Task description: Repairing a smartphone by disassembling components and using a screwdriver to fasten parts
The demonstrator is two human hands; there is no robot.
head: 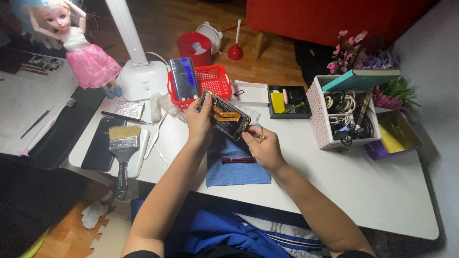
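Head view: opened phone [228, 116] diagonal (upper-left to lower-right)

**Bare forearms, blue and white clothing**

Both arms are bare from the lower edge of the frame up to the fingers; no sleeves, watch, bracelet or rings show on them. The left hand [199, 125] and the right hand [264, 149] wear no gloves. At the bottom centre of the frame the person's clothing shows between the arms: a bright blue garment with soft folds, and just right of it a white part crossed by thin dark blue stripes. At the very bottom edge, dark fabric shows beside each arm.
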